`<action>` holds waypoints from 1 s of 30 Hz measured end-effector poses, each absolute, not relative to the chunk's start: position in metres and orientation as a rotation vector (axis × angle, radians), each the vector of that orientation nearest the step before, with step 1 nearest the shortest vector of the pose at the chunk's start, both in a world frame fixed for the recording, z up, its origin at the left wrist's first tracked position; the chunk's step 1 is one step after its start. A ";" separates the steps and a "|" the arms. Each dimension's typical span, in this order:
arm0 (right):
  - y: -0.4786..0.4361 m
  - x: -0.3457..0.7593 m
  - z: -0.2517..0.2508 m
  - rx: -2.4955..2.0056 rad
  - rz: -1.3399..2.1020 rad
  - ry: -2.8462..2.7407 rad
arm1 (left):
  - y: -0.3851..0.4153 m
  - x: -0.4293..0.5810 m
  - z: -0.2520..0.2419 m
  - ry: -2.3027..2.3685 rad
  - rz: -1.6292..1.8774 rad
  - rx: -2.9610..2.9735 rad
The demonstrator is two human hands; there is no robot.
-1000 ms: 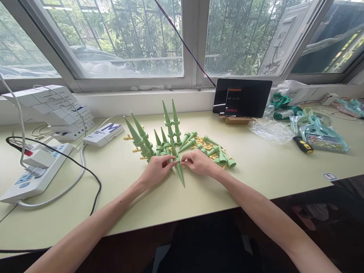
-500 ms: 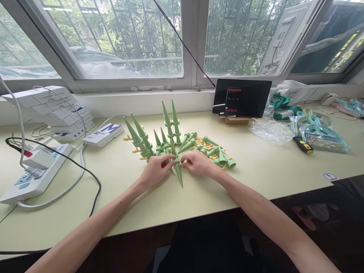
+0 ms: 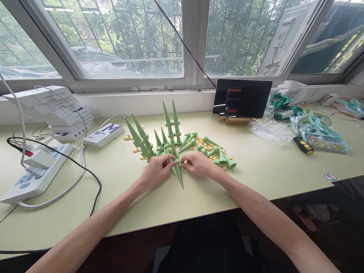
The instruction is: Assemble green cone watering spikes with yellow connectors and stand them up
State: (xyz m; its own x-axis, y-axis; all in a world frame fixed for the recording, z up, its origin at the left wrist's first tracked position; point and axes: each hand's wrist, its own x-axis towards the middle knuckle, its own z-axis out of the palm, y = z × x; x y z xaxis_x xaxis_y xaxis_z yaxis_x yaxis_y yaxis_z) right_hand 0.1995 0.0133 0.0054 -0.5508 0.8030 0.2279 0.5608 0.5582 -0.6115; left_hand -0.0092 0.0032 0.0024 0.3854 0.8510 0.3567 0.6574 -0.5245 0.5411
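Note:
Between the thumb and fingers of my left hand [image 3: 156, 170] is a green plastic plant watering spike [image 3: 178, 176], one point aimed toward me. My right hand [image 3: 199, 164] is closed in a pinch just right of the spike's middle. A speck of yellow shows by its fingertips, but what they hold is too small to make out. Behind my left hand stand several green spikes [image 3: 138, 140], some with yellow valves [image 3: 127, 138] sticking out sideways. Loose green spikes [image 3: 212, 151] and yellow valves [image 3: 209, 140] lie in a heap beyond my right hand.
Stacked white boxes [image 3: 62, 113], a single box [image 3: 104, 135] and a power strip [image 3: 51, 167] with cables are on the left. A dark tablet [image 3: 256, 98] with a phone [image 3: 233, 102] leans at the back. A screwdriver [image 3: 303, 145] and bagged items [image 3: 327, 136] lie on the right.
Almost nothing differs. Both hands keep the same pinch around the spike, and the whole view has shifted very slightly.

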 end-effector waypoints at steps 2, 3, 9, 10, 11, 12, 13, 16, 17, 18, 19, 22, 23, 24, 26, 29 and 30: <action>0.013 0.199 0.006 -1.078 0.657 -2.295 | 0.002 -0.008 0.004 1.305 0.894 2.336; 0.013 0.199 0.006 -1.061 0.655 -2.289 | 0.001 -0.008 0.005 1.301 0.902 2.336; 0.014 0.198 0.006 -0.967 0.659 -2.212 | -0.002 -0.006 0.009 1.234 1.001 2.360; 0.014 0.199 0.007 -0.968 0.670 -2.187 | -0.002 -0.006 0.010 1.218 1.028 2.361; 0.014 0.199 0.008 -0.970 0.690 -2.160 | -0.002 -0.006 0.010 1.205 1.055 2.356; 0.014 0.199 0.008 -0.973 0.720 -2.130 | -0.002 -0.006 0.010 1.195 1.083 2.346; 0.014 0.199 0.009 -0.974 0.757 -2.098 | -0.002 -0.006 0.011 1.186 1.107 2.333; 0.015 0.200 0.010 -0.946 0.886 -2.005 | -0.003 -0.007 0.010 1.163 1.137 2.257; 0.015 0.200 0.010 -0.925 0.943 -1.980 | -0.003 -0.007 0.009 1.157 1.141 2.213; 0.016 0.200 0.010 -0.901 1.007 -1.955 | -0.003 -0.007 0.009 1.153 1.144 2.160; 0.016 0.200 0.010 -0.878 1.070 -1.928 | -0.003 -0.006 0.009 1.150 1.152 2.100; 0.016 0.199 0.010 -0.845 1.205 -1.845 | -0.004 -0.005 0.009 1.143 1.188 1.908; 0.015 0.199 0.011 -0.843 1.227 -1.824 | -0.004 -0.004 0.010 1.140 1.198 1.850; 0.014 0.199 0.012 -0.839 1.241 -1.808 | -0.004 -0.003 0.011 1.136 1.208 1.797; 0.012 0.198 0.013 -0.825 1.237 -1.794 | -0.004 -0.002 0.012 1.120 1.221 1.707; 0.008 0.198 0.016 -0.800 1.159 -1.816 | -0.005 0.000 0.012 1.079 1.242 1.617; 0.007 0.197 0.016 -0.793 1.136 -1.819 | -0.005 0.000 0.011 1.062 1.246 1.602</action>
State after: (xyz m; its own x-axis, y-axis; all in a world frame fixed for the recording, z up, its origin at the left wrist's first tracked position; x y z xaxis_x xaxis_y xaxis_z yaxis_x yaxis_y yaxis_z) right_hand 0.1973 0.0067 0.0162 -0.4572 0.8318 0.3149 0.0823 0.3921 -0.9162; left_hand 0.0003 -0.0050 0.0114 0.1530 0.9469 0.2827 0.1291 -0.3027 0.9443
